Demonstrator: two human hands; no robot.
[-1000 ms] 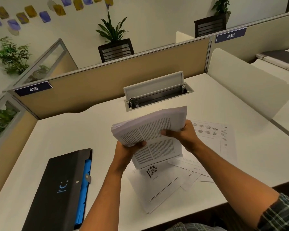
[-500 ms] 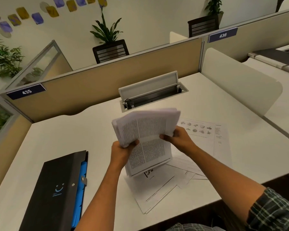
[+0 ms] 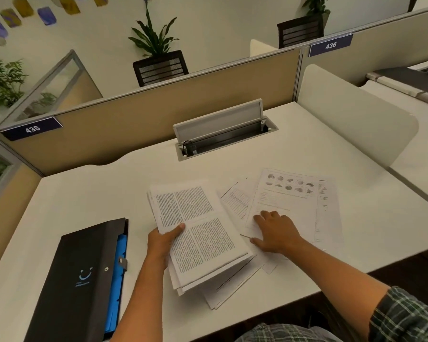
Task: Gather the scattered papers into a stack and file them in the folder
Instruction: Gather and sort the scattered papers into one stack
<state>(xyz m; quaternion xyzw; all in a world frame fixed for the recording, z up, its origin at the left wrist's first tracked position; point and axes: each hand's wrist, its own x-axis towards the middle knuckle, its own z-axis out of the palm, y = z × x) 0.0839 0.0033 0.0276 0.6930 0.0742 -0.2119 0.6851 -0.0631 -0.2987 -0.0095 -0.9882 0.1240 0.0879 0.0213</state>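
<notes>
A second ago I had both hands clamped on the stack of printed pages, held up off the desk; now my right hand (image 3: 274, 230) has let go and come down flat, fingers spread, onto the picture worksheet (image 3: 297, 206) lying to the right. My left hand (image 3: 162, 240) alone grips the stack of printed pages (image 3: 198, 233), thumb on top at its left edge, fingers curled underneath, and the stack has dropped low and tilted over the loose sheets (image 3: 232, 285) that poke out beneath it. A table-printed sheet (image 3: 235, 201) lies partly under the worksheet. So the gathering is only part done, I judge: the right hand looks set to drag the worksheet in next. The black folder (image 3: 84, 280), blue dividers showing at its edge, lies on the white desk (image 3: 97, 193) to the left, apart from the papers and not yet touched.
</notes>
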